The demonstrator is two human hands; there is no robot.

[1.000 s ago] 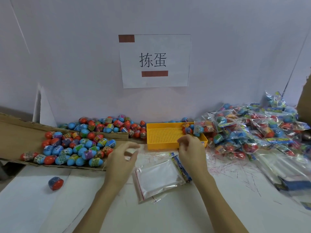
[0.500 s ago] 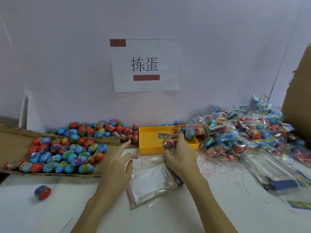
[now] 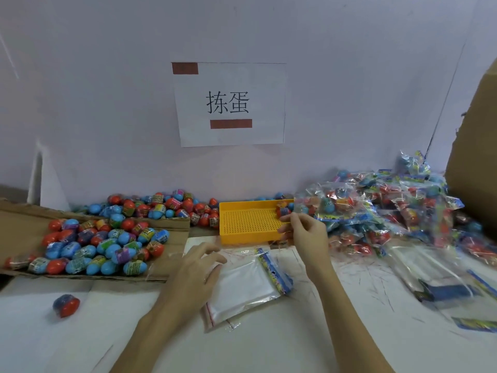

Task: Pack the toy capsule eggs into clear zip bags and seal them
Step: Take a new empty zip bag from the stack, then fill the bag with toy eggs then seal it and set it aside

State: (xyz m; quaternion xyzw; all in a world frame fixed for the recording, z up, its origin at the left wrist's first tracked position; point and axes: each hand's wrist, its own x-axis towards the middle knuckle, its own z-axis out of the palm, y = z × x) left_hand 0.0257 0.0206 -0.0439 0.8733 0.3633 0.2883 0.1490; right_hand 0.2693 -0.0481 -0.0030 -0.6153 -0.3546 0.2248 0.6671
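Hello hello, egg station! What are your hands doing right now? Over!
Left hand open, resting on the empty zip bags. Right hand open at the yellow tray, beside the packed bags. Loose eggs waiting left. Nothing blocking.

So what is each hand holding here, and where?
Left hand rests on the empty zip bags, gripping nothing. Right hand seems empty beside the filled bags.
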